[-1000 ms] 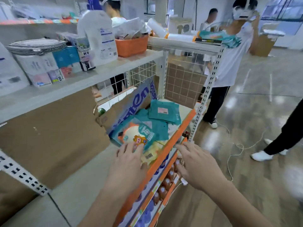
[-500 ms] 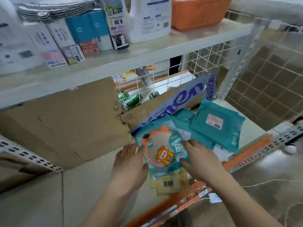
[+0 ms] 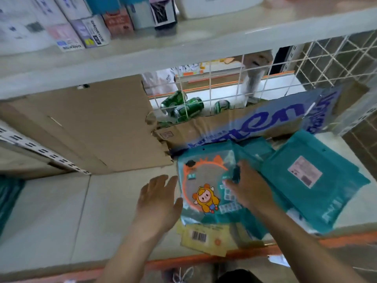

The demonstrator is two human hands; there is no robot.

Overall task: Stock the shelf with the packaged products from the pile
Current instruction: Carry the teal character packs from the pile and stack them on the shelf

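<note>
Head view, cartoon packet [image 3: 204,180], left hand [image 3: 157,201] splayed beside it, right hand [image 3: 246,188] atop, grip unclear

Bare lower shelf board [image 3: 61,211] left of the teal packages [image 3: 330,193] – room to reach in from the front. Cardboard sheet [image 3: 91,127] walls off the back-left, a blue-lettered carton [image 3: 265,119] leans across the back-right before the wire grid [image 3: 224,82] – upper shelf [image 3: 204,43] caps the bay. Those packages overlap across the right half.

Head camera looks steeply down, close over the shelf [image 3: 61,211].
</note>
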